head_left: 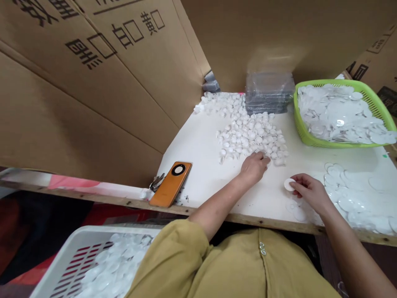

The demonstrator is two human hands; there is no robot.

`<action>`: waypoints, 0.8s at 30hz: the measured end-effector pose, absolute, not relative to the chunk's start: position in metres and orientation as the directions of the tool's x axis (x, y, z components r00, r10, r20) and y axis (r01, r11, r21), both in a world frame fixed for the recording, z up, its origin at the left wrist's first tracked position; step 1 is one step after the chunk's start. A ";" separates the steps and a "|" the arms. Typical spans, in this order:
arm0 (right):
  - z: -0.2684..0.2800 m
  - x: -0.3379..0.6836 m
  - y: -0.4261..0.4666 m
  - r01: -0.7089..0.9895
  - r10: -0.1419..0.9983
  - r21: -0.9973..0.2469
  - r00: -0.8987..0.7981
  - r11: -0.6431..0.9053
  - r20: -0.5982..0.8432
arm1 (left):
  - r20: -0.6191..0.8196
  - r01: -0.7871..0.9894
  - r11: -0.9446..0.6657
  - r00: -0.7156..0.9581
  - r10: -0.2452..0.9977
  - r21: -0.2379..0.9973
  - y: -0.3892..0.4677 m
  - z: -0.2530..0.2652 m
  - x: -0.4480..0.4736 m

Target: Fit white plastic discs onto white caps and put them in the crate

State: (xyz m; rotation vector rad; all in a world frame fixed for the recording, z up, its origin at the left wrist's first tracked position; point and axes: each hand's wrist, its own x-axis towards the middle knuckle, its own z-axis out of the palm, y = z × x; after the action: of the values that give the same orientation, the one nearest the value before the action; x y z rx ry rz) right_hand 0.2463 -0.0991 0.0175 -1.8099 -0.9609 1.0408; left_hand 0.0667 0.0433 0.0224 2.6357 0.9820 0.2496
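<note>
Between the thumb and fingers of my right hand (307,190) is a thin round white disc (289,184), held just above the white tabletop. My left hand (254,167) is at the near edge of a heap of small white rounded pieces (248,132), its fingers bent together and touching the heap. The back of that hand hides its fingertips, and I cannot make out what is in them. Thin, flat, translucent white discs (347,194) are spread over the table beside and beyond my right wrist.
A green basket (299,130) full of white discs stands at the back right. Stacked clear plastic trays (269,93) are behind the heap. An orange phone (170,184) lies at the left front edge. Cardboard (102,95) walls the left side; a white basket (74,244) sits below.
</note>
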 end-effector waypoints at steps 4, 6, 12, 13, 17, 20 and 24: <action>0.022 0.240 -0.096 0.157 0.891 -0.911 0.323 -0.381 -0.317 | 0.035 0.566 -0.686 0.759 0.650 0.457 0.028 0.017 0.045; 0.025 0.230 -0.086 0.124 0.895 -0.910 0.273 -0.396 -0.353 | 0.000 0.540 -0.610 0.749 0.663 0.581 0.016 0.014 0.029; 0.022 0.189 -0.057 0.103 0.888 -0.882 0.065 -0.459 -0.455 | -0.075 0.526 -0.445 0.702 0.708 0.725 -0.001 0.006 0.015; 0.021 0.185 -0.054 0.106 0.877 -0.871 0.061 -0.480 -0.476 | -0.061 0.538 -0.454 0.690 0.721 0.710 -0.001 0.005 0.016; 0.019 0.177 -0.047 0.140 0.827 -0.815 0.075 -0.562 -0.557 | -0.035 0.550 -0.482 0.683 0.729 0.682 -0.001 0.003 0.018; 0.019 0.177 -0.044 0.175 0.798 -0.780 0.077 -0.601 -0.598 | -0.031 0.526 -0.491 0.704 0.710 0.694 0.002 0.004 0.016; 0.021 0.178 -0.043 0.185 0.771 -0.757 0.009 -0.627 -0.636 | -0.040 0.488 -0.494 0.740 0.672 0.720 0.006 0.005 0.012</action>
State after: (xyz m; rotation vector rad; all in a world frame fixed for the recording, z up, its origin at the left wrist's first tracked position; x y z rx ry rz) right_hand 0.1782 -0.0434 0.0214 -1.8255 -0.9789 1.6577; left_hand 0.0115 0.0059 0.0053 2.1930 0.8688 0.3172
